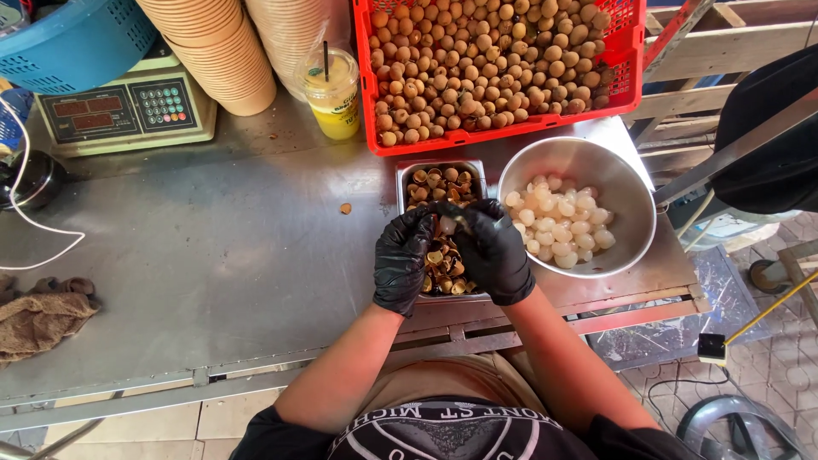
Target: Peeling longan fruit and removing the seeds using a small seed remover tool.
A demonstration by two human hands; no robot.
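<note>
Both my hands wear black gloves and meet over a rectangular steel tray (407, 170) full of brown shells. My left hand (400, 260) and my right hand (492, 249) pinch one small pale peeled fruit (447, 225) between their fingertips. To the right stands a round steel bowl (626, 192) holding several white peeled fruits (558, 223). Behind it a red plastic crate (626, 85) is heaped with brown unpeeled fruits (486, 60).
A steel table (230, 255) carries a digital scale (119, 106), stacks of paper bowls (221, 51), a plastic cup of yellow drink (334, 89), a blue basket (77, 38), a brown rag (38, 315) and one loose shell (345, 208). A wooden frame (724, 60) stands at right.
</note>
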